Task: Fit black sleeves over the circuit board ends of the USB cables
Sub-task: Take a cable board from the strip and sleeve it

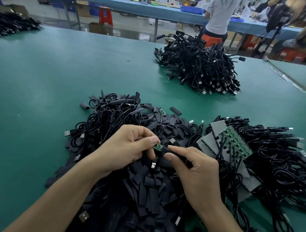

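**Between the hands: sleeve mouth meets board end**

Between our two hands, just above the heap of loose sleeves [149, 185], sits the piece in work. Our left hand [127, 148] pinches the small green circuit board [158, 147] with thumb and fingertips. Our right hand [199, 170] pinches the black sleeve [167, 150] between thumb and forefinger, its other fingers folded under. Sleeve and board touch. Most of the green shows bare; how far the board is inside we cannot tell.

Handling, as we judge it:
- Board: light, thin and stiff, with tiny parts on its face, so likely fragile. We would take it by the edges, not the populated face.
- Sleeve: light, soft, a flattened tube with a matte skin. A hard pinch would close it, so a light grip on the side creases should keep the mouth open.

Orientation: the board's long axis runs hand to hand, its left end a little higher. The sleeve lies on the same line, its mouth facing the left hand. Where the cable leaves the board is hidden.

Beyond the right hand lies a panel of green boards [235, 140] among cables. Well ahead of both hands, a cable pile [200, 68] sits on the green table [42, 91].
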`<state>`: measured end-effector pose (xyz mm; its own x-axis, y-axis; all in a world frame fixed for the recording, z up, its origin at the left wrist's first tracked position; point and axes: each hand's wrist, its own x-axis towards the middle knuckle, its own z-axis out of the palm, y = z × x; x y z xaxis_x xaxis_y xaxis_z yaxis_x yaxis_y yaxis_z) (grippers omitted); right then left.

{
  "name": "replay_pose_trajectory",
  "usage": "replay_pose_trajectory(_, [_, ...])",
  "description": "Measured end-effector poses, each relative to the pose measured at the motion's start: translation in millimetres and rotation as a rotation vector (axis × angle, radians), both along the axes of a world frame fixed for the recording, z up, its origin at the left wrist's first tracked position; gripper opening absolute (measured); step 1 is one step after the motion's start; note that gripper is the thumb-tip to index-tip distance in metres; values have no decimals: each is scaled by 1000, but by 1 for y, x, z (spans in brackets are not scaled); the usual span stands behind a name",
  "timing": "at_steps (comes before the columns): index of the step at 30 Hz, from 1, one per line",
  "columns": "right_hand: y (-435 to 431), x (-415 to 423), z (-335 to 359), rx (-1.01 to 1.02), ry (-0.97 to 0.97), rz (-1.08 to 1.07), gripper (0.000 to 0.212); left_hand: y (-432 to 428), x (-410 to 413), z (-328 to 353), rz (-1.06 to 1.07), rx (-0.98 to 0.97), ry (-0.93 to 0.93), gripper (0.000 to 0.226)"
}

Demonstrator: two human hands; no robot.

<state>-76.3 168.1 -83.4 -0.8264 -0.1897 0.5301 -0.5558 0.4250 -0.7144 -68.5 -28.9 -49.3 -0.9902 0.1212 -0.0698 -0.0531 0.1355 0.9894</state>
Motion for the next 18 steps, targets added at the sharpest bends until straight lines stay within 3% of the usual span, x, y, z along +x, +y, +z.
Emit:
replay_pose_trajectory(8, [0, 1, -2, 82, 40, 16, 30, -2, -1, -2, -17, -53, -25, 15])
replay_pose_trajectory(18, [-1, 0, -4, 76, 123, 29, 30, 5, -2, -4, 45, 23, 4, 15])
